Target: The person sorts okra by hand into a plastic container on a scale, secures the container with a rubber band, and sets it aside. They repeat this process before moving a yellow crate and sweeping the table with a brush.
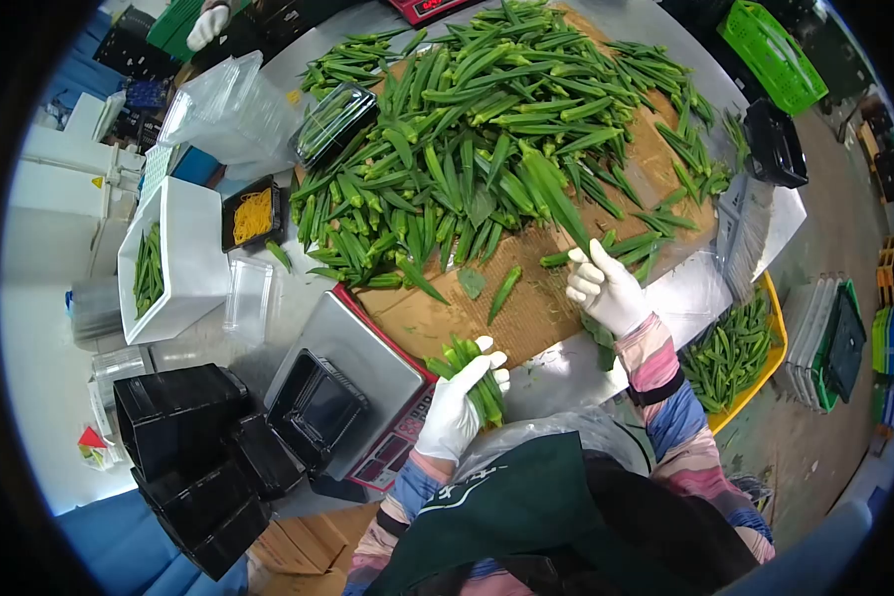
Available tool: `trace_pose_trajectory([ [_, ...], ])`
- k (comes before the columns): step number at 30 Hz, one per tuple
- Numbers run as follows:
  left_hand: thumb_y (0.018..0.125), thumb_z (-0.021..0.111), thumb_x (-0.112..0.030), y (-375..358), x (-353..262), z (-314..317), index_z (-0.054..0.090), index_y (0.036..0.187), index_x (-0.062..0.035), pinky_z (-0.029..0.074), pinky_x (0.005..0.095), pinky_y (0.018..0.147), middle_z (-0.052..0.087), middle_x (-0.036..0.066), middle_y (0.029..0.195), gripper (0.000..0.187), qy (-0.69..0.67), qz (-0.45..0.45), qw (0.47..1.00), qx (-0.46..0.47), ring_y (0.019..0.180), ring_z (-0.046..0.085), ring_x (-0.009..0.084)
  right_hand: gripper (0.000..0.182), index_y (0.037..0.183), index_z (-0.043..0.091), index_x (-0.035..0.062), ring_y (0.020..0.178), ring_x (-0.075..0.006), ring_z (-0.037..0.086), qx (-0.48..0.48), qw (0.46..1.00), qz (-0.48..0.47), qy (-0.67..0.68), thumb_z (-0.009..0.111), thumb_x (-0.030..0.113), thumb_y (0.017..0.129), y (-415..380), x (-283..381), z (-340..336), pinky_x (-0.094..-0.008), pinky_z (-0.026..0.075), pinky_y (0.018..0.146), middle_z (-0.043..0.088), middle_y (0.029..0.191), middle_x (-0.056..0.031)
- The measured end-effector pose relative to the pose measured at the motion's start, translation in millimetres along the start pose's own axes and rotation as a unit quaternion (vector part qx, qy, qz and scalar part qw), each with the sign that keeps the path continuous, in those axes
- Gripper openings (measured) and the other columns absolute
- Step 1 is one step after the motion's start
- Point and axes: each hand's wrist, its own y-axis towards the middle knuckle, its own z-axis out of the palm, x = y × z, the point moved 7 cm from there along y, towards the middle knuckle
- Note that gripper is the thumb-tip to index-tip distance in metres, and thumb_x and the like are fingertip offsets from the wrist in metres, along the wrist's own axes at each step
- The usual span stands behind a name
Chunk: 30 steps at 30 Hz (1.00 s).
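Note:
My left hand, in a white glove, is wrapped round a bunch of okra near the front of the table. To the right, my gloved right hand pinches the lower tip of a long okra pod, whose other end points toward the pile. That large okra pile covers much of a flattened cardboard sheet. A single okra pod lies on the cardboard between my hands. Just left of my left hand, a black tray rests on a red-edged scale.
Stacked black trays stand at the left, below a white box with okra inside. Clear lids are piled behind a tray of yellow bands. A yellow crate of okra sits right. Another person's gloved hand shows at upper left.

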Motion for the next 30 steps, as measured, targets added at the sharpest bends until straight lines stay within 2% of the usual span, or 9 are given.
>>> trace_pose_trajectory([
  [2, 0.099, 0.060, -0.010, -1.1, -0.1, 1.3, 0.048, 0.138, -0.0033, 0.055, 0.0388, 0.085, 0.064, 0.011, 0.115, 0.042, 0.004, 0.002, 1.000, 0.002, 0.097, 0.064, 0.0228, 0.038, 0.113, 0.064, -0.0031, 0.059, -0.0067, 0.037, 0.032, 0.998, 0.016, 0.051, 0.053, 0.032, 0.105, -7.1, -9.4, 6.8, -0.0252, 0.036, 0.062, 0.036, 0.063, 0.0080],
  [4, 0.099, 0.060, -0.010, -2.8, -0.8, 2.4, 0.048, 0.139, -0.0038, 0.055, 0.0393, 0.087, 0.064, 0.011, 0.116, 0.042, 0.007, 0.007, 1.000, 0.003, 0.098, 0.065, 0.0234, 0.035, 0.113, 0.068, -0.0029, 0.061, -0.0059, 0.042, -0.044, 0.970, -0.065, -0.230, 0.055, 0.028, 0.104, -21.4, -9.3, 10.0, -0.0240, 0.038, 0.063, 0.045, 0.065, 0.0073],
  [7, 0.099, 0.060, -0.011, -6.3, -6.0, 8.5, 0.047, 0.140, -0.0050, 0.056, 0.0418, 0.090, 0.064, 0.012, 0.120, 0.044, -0.009, 0.023, 1.000, 0.005, 0.102, 0.065, 0.0249, 0.024, 0.111, 0.075, 0.0055, 0.069, -0.0074, 0.057, -0.088, 0.860, -0.039, -0.502, 0.066, 0.022, 0.096, -45.0, -22.2, 40.5, -0.0229, 0.046, 0.068, 0.065, 0.075, 0.0008],
  [11, 0.098, 0.064, -0.011, -11.0, -18.4, 24.3, 0.044, 0.142, -0.0040, 0.058, 0.0433, 0.091, 0.062, 0.014, 0.123, 0.050, -0.100, 0.081, 0.991, 0.045, 0.103, 0.066, 0.0249, 0.031, 0.107, 0.076, 0.0106, 0.077, -0.0197, 0.068, 0.120, 0.625, -0.218, -0.740, 0.076, 0.034, 0.087, -61.0, -68.1, 80.1, -0.0335, 0.054, 0.074, 0.074, 0.089, -0.0082],
  [15, 0.096, 0.066, -0.013, -9.2, -24.3, 4.8, 0.044, 0.142, -0.0042, 0.057, 0.0436, 0.090, 0.064, 0.013, 0.117, 0.052, -0.066, 0.089, 0.993, 0.026, 0.099, 0.066, 0.0240, 0.031, 0.101, 0.076, 0.0109, 0.084, -0.0283, 0.068, 0.104, 0.739, -0.111, -0.657, 0.078, 0.036, 0.083, -33.9, -58.0, 79.0, -0.0392, 0.055, 0.074, 0.073, 0.089, -0.0104],
  [18, 0.096, 0.066, -0.014, -11.9, -24.8, 5.1, 0.045, 0.141, -0.0048, 0.055, 0.0407, 0.088, 0.063, 0.011, 0.114, 0.050, -0.063, 0.076, 0.995, 0.034, 0.093, 0.063, 0.0224, 0.030, 0.104, 0.072, 0.0123, 0.103, -0.0283, 0.060, -0.075, 0.470, -0.416, -0.775, 0.079, 0.027, 0.078, 11.9, -1.2, 83.9, -0.0439, 0.043, 0.093, 0.067, 0.104, -0.0070],
  [21, 0.096, 0.066, -0.015, -14.5, -21.9, 8.5, 0.045, 0.141, -0.0050, 0.055, 0.0408, 0.088, 0.064, 0.011, 0.114, 0.051, -0.045, 0.057, 0.997, 0.022, 0.094, 0.064, 0.0228, 0.042, 0.114, 0.066, 0.0114, 0.123, -0.0307, 0.050, -0.153, 0.337, -0.412, -0.833, 0.079, 0.020, 0.075, 68.6, 14.9, 65.0, -0.0449, 0.041, 0.099, 0.058, 0.129, -0.0098],
  [27, 0.096, 0.066, -0.016, -14.9, -23.6, -2.0, 0.046, 0.141, -0.0057, 0.055, 0.0410, 0.089, 0.064, 0.011, 0.115, 0.050, -0.033, 0.056, 0.998, 0.006, 0.096, 0.064, 0.0228, 0.024, 0.094, 0.070, 0.0079, 0.125, -0.0311, 0.048, -0.177, 0.348, -0.433, -0.812, 0.080, 0.018, 0.074, 82.8, 35.6, 42.6, -0.0474, 0.037, 0.102, 0.060, 0.124, -0.0062],
  [30, 0.096, 0.066, -0.014, -14.5, -23.0, -10.4, 0.046, 0.140, -0.0045, 0.057, 0.0414, 0.088, 0.064, 0.013, 0.117, 0.049, -0.052, 0.060, 0.997, -0.002, 0.098, 0.066, 0.0235, 0.020, 0.094, 0.074, 0.0028, 0.112, -0.0279, 0.057, -0.212, 0.536, -0.363, -0.732, 0.074, 0.021, 0.085, 50.6, 50.3, 19.0, -0.0402, 0.043, 0.095, 0.068, 0.109, -0.0089],
])
